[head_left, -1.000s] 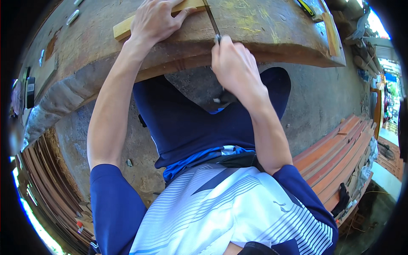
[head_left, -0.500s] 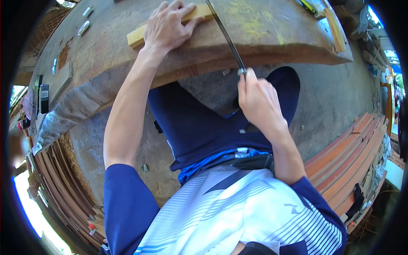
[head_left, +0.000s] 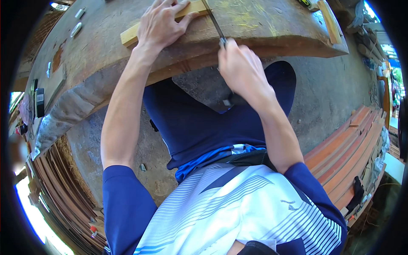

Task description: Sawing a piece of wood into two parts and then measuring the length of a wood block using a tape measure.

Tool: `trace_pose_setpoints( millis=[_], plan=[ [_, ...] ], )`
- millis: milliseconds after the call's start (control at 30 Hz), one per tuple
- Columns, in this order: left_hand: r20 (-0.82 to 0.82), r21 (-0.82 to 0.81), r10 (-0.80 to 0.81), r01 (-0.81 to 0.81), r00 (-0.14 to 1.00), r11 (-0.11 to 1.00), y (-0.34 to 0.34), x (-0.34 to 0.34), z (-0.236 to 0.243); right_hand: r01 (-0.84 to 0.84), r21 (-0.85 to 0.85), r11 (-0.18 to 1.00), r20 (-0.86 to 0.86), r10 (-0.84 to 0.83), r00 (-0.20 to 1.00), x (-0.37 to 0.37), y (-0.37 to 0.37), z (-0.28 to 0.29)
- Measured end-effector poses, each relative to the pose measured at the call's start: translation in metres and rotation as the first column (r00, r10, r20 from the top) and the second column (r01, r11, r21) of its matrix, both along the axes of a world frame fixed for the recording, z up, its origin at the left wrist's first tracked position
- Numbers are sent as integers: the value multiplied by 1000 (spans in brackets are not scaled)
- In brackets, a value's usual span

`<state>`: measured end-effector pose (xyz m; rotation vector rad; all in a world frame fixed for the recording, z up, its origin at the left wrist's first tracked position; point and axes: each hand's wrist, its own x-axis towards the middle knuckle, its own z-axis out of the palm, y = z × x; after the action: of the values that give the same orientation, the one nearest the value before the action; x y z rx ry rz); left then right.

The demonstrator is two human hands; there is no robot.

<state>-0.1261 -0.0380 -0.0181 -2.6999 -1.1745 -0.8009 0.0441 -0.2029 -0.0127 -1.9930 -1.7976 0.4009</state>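
A pale yellow wooden strip (head_left: 129, 36) lies on the brown wooden bench, near its front edge. My left hand (head_left: 162, 25) is across the strip and presses it down, fingers spread over it and thumb along its near side. The fingertips run up to the picture's top edge. At the strip's right end, a tool with a long, narrow dark blade (head_left: 215, 22) crosses it; whether this is a file or a saw I cannot tell. My right hand (head_left: 243, 68) is closed around the tool's handle, in front of the bench edge. The blade's far tip is out of view.
The bench top (head_left: 97, 46) has small items on its left side and a black box (head_left: 39, 103) at the left end. A loose wood piece (head_left: 329, 23) lies at its right end. Stacked boards (head_left: 344, 153) lie at right, more planks (head_left: 63, 182) at left.
My right hand has moved forward and left, pushing the blade farther across the strip's end. My left hand stays on the strip. The whole view has shifted slightly.
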Motion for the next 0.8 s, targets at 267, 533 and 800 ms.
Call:
trace_pose_setpoints(
  millis=[267,533,800],
  plan=[
    [20,-4,-33,33,999,999,0,-7,1,-17,-165,986,-65,6,998,0,-59,7],
    [36,32,-9,8,999,999,10,-4,-2,-7,-77,997,-5,7,1000,-2,-45,-3],
    [-64,72,134,-130,989,989,43,-13,-18,-69,-73,995,-12,68,998,4,-22,1]
  ],
)
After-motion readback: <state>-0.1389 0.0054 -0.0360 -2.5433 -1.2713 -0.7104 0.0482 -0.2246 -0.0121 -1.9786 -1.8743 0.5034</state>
